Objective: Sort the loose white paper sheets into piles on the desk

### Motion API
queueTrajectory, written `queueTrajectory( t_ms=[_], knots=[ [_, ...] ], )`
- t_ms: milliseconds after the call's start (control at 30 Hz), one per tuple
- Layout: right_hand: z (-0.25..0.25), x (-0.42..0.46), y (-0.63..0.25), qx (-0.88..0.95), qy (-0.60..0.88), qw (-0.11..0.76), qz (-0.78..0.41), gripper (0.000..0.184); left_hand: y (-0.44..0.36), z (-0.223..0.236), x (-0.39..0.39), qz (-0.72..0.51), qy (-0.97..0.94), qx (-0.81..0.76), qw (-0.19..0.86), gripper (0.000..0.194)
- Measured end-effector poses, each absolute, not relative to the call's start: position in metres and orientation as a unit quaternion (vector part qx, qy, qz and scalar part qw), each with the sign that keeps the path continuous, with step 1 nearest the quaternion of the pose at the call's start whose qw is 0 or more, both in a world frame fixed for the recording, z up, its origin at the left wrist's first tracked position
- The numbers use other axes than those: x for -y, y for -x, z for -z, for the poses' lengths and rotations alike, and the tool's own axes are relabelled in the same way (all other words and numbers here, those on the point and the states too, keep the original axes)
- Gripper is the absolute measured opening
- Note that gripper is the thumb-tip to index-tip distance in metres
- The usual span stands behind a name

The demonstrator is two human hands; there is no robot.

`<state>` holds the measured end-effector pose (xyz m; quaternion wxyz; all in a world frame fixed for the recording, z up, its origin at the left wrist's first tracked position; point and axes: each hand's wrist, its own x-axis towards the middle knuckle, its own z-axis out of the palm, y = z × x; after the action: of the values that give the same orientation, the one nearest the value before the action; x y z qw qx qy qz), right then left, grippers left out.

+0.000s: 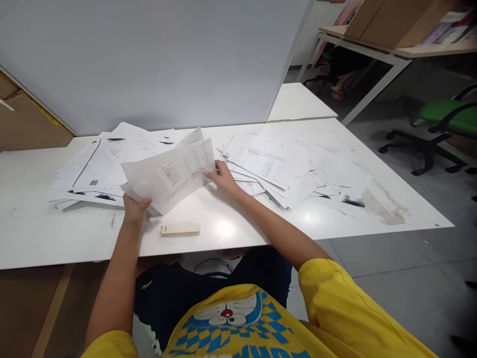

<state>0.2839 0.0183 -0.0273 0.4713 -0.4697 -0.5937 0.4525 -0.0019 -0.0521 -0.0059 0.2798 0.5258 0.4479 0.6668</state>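
Note:
Printed paper sheets [167,174] with an oval stamp are held up at a tilt above the white table. My left hand [135,209] grips their lower left corner, thumb on the front. At their right edge my right hand [220,175] pinches them near the stamp. Just below the sheets lies a cream-coloured stapler-like bar [180,228], its exact kind unclear. A messy paper pile [93,169] sits behind and left of the sheets. Another spread-out paper pile [268,164] lies to the right of my right hand.
A white table [231,226] carries all this, with a pale upright panel [167,59] along its back. Cardboard [30,119] leans at the left. A green office chair [450,119] and a second desk [357,40] stand to the right; part of another person's leg [341,87] shows beneath it.

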Motion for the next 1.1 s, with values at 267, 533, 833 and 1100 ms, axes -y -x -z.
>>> queueTrajectory(
  t_ms=[267, 533, 833, 1100],
  knots=[
    [0.03, -0.022, -0.279, 0.548, 0.432, 0.499, -0.514, 0.045, 0.012, 0.004, 0.058, -0.637, -0.633, -0.408, 0.161, 0.074],
    [0.021, -0.016, -0.281, 0.593, 0.462, 0.446, -0.485, 0.043, 0.005, -0.005, 0.064, -0.604, -0.666, -0.417, 0.134, 0.057],
    [0.015, -0.014, -0.283, 0.633, 0.434, 0.421, -0.483, 0.057, -0.019, 0.004, 0.08, -0.641, -0.636, -0.408, 0.132, 0.062],
    [0.025, -0.016, -0.278, 0.574, 0.344, 0.459, -0.584, 0.052, -0.027, 0.014, 0.077, -0.667, -0.502, -0.524, 0.168, 0.056]
  ],
)
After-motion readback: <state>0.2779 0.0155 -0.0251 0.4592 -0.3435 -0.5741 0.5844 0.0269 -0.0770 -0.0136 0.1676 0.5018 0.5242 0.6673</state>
